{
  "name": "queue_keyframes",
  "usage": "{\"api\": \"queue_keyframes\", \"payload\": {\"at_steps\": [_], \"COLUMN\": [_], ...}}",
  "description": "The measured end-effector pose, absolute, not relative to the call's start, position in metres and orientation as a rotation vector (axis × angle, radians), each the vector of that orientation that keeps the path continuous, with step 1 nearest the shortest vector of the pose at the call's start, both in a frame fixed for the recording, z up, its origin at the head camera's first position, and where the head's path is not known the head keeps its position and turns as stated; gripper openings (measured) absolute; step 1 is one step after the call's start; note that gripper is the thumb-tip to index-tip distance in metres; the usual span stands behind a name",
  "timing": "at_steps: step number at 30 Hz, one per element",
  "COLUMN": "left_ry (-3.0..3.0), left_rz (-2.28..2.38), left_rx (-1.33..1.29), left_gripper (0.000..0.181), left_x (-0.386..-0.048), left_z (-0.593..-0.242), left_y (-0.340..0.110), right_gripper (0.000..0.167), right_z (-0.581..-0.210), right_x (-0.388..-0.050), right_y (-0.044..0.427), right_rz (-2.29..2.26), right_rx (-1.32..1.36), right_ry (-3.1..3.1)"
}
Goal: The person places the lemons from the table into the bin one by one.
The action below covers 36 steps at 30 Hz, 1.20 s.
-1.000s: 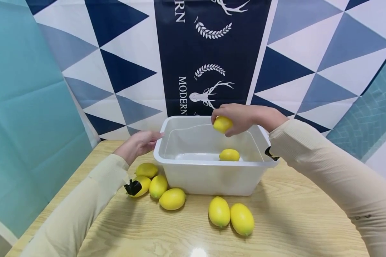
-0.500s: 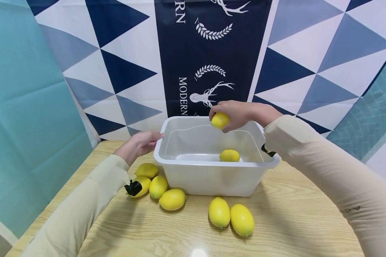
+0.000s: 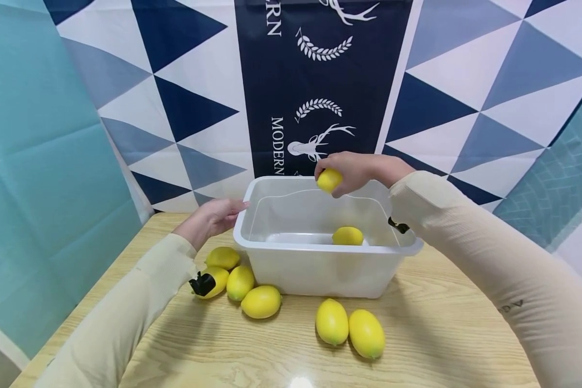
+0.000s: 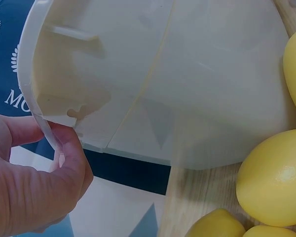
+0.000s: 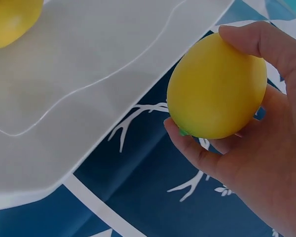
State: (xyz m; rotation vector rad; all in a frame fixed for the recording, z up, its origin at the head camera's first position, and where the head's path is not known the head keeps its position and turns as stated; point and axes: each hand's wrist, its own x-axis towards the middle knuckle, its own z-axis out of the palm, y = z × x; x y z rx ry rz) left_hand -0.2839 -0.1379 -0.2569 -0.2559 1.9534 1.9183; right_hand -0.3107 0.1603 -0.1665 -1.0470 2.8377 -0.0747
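A white plastic bin (image 3: 310, 272) stands on the wooden table with one lemon (image 3: 347, 235) on its floor. My left hand (image 3: 216, 216) pinches the bin's left rim between thumb and fingers, as the left wrist view shows up close (image 4: 44, 177). Over the bin's back rim, my right hand (image 3: 351, 171) grips a second lemon (image 3: 329, 180). In the right wrist view the thumb and fingers curl round this lemon (image 5: 217, 86), whose greenish tip points down. The lemon is held above the bin, apart from it.
Several lemons (image 3: 240, 283) lie against the bin's lower left corner, beside the left forearm. Two more lemons (image 3: 332, 321) sit side by side in front of the bin. A patterned cloth (image 3: 194, 108) hangs close behind the table (image 3: 252, 350).
My right hand has drifted slightly left with the lemon in its grip, and the right forearm has swung left too. My left hand has kept its hold on the bin's rim.
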Motion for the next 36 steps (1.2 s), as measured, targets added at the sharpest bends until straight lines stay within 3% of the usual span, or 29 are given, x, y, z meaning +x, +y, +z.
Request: {"api": "queue_keyframes", "payload": {"at_steps": [36], "left_ry": [1.959], "left_rz": [1.947], "left_rx": [-0.343], "left_gripper": [0.046], "left_x": [-0.288], "left_z": [-0.257], "left_y": [-0.137], "right_gripper": [0.039], "right_z": [-0.238], "right_x": [-0.348], "right_y": [0.140], "right_rz": [0.098], "right_rx": [-0.989], "right_ry": [2.565]}}
